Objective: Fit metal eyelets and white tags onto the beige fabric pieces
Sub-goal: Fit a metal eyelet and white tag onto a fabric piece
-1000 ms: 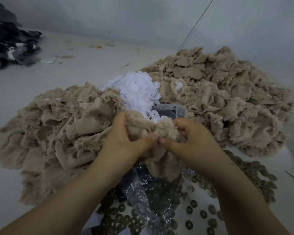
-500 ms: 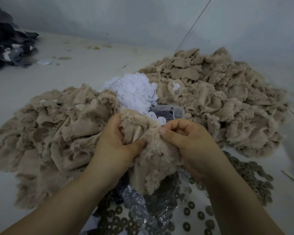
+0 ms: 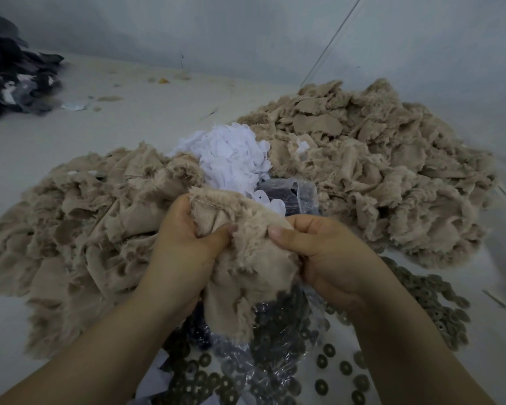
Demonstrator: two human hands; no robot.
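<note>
Seen from the head camera: left hand (image 3: 184, 247) and right hand (image 3: 323, 252) close together at centre, both gripping one furry beige fabric piece (image 3: 246, 258), thumbs pressed into its pile. Heaped to the left, a pile of beige fabric (image 3: 79, 229), and to the right a second beige pile (image 3: 377, 176), with white tags (image 3: 231, 159) bunched between them. Scattered below on the pale table (image 3: 129, 112), round metal eyelets (image 3: 322, 361) beside a crumpled clear plastic bag (image 3: 263, 355); dark fabric scraps (image 3: 9, 71) far left.
</note>
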